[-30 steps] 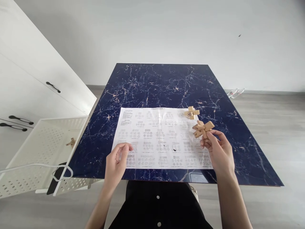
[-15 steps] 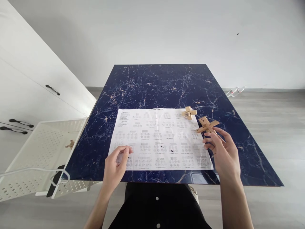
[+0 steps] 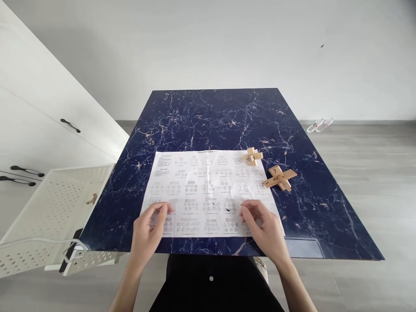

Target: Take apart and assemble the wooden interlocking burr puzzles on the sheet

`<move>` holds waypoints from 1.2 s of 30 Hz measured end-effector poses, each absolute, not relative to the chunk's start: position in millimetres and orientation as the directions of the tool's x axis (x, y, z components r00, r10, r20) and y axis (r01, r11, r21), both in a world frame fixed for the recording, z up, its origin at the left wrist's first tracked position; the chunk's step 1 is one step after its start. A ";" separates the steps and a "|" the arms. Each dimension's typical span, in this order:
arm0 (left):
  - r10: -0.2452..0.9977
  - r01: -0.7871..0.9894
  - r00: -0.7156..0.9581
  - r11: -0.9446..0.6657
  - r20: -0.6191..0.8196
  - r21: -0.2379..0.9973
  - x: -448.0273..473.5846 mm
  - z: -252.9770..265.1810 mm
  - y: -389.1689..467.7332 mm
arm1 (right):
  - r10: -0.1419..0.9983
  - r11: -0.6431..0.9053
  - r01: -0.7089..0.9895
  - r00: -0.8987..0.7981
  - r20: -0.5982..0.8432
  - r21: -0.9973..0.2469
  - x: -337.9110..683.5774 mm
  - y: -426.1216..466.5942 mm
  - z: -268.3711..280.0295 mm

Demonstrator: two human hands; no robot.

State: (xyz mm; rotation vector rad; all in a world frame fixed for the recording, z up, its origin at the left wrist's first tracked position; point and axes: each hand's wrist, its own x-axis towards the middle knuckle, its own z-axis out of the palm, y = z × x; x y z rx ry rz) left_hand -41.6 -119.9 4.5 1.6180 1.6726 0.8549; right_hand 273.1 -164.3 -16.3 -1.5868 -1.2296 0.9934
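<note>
A printed instruction sheet [image 3: 208,193] with rows of small diagrams lies flat on the blue marbled table. Over its lower left part rests my left hand [image 3: 151,225], fingers curled and thumb tip against the index finger, nothing seen in it. My right hand [image 3: 263,225] is at the sheet's lower right in a similar loose curl, also without anything visible in it. A wooden interlocking puzzle [image 3: 280,178] shaped like a cross, with dark letter marks, sits beyond my right hand at the sheet's right edge. A smaller wooden puzzle [image 3: 252,157] stands on the sheet's upper right corner.
The dark blue table [image 3: 208,117] ends close to my body. A white perforated basket [image 3: 55,208] at the left holds a wooden piece [image 3: 92,199]. White cabinets [image 3: 42,108] flank it. Two clear bottles [image 3: 320,125] are by the wall. A dark-screened phone-like rectangle [image 3: 303,248] shows at the table's front edge.
My right hand has let go of the larger wooden puzzle and moved left and nearer to me, over the sheet. The puzzle now stands on its own. My left hand has barely moved.
</note>
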 end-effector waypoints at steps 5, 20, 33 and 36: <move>0.998 0.601 -0.058 0.038 -0.004 0.799 -41.8 3.0 -118.4 | 0.986 -0.133 0.401 0.149 -0.078 -0.906 272.3 -166.1 -18.0; 0.987 0.607 -0.155 0.059 0.045 0.793 -41.0 -2.2 -117.5 | 1.000 0.010 0.490 0.012 0.018 -0.871 273.2 -162.8 -19.4; 0.979 0.589 -0.195 0.065 0.064 0.805 -36.8 -4.1 -120.1 | 0.998 0.058 0.496 -0.023 0.054 -0.866 274.5 -163.6 -20.3; 0.981 0.591 -0.184 0.058 0.065 0.805 -36.7 -2.2 -119.8 | 0.998 0.067 0.507 -0.018 0.067 -0.859 273.5 -165.2 -20.8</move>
